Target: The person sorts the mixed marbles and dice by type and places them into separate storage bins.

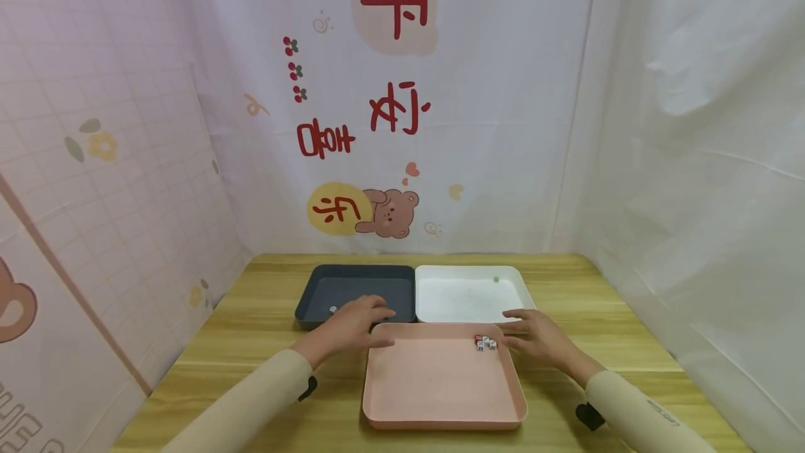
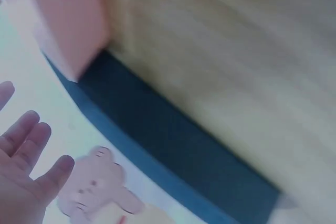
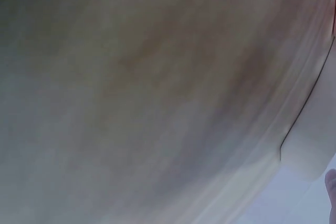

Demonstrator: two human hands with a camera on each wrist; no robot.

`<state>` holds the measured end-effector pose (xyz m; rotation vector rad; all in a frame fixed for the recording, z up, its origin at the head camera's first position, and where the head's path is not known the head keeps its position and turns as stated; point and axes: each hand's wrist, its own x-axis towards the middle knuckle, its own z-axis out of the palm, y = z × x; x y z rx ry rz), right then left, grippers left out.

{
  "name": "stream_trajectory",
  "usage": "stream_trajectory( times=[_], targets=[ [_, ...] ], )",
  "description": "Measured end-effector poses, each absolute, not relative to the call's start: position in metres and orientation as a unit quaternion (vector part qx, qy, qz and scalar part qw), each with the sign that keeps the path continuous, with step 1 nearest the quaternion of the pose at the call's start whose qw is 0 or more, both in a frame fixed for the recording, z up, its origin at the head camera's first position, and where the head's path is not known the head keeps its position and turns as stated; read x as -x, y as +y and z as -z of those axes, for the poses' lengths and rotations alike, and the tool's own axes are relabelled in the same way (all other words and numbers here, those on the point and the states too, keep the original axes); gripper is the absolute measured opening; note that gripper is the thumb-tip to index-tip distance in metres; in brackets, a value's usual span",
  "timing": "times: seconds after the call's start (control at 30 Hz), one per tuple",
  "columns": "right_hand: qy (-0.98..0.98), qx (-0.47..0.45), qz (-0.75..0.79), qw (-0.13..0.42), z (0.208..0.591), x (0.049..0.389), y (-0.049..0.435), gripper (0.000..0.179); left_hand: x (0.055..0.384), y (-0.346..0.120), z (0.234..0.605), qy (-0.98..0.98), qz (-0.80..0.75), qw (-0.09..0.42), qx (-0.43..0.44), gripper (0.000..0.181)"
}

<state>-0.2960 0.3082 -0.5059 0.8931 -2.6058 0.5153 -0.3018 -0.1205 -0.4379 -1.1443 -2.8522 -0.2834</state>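
My left hand (image 1: 355, 324), fingers spread and relaxed, is over the front of the dark tray (image 1: 303, 299) and by the left back corner of the pink tray (image 1: 434, 393). In the left wrist view the same hand (image 2: 26, 177) shows an empty palm. On the other side, my right hand (image 1: 542, 340) reaches in with extended fingers, its fingertips right at the pink tray's right back corner. Close to them, several small white and red cubes (image 1: 486, 342) sit together inside that tray. Only a fingertip (image 3: 331, 182) shows in the right wrist view.
Behind the pink tray stands a white tray (image 1: 465, 296), side by side with the dark one, with a tiny green piece (image 1: 496, 279) in it. A small white piece (image 1: 333, 310) lies in the dark tray. Printed cloth (image 1: 503, 124) encloses the wooden table (image 1: 251, 348).
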Motion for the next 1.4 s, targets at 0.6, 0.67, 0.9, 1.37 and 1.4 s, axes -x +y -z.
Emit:
stream_trajectory(
  times=[0.6, 0.67, 0.9, 1.37, 1.4],
  targets=[
    [-0.907, -0.325, -0.177, 0.201, 0.509, 0.288, 0.311, 0.03, 0.312, 0.001, 0.429, -0.898, -0.012, 0.028, 0.439, 0.048],
    [-0.91, -0.324, -0.176, 0.192, 0.508, 0.288, 0.311, 0.031, 0.313, 0.01, 0.433, -0.895, -0.026, 0.029, 0.445, 0.046],
    [-0.913, -0.331, -0.162, 0.173, 0.504, 0.289, 0.311, 0.031, 0.315, 0.038, 0.445, -0.885, -0.069, 0.045, 0.458, 0.041],
    [-0.909, -0.351, -0.143, 0.173, 0.504, 0.292, 0.315, 0.031, 0.32, 0.067, 0.474, -0.873, -0.153, 0.077, 0.456, 0.041],
    [-0.909, -0.352, -0.142, 0.172, 0.503, 0.292, 0.315, 0.031, 0.32, 0.068, 0.474, -0.87, -0.161, 0.081, 0.459, 0.037]
  ],
)
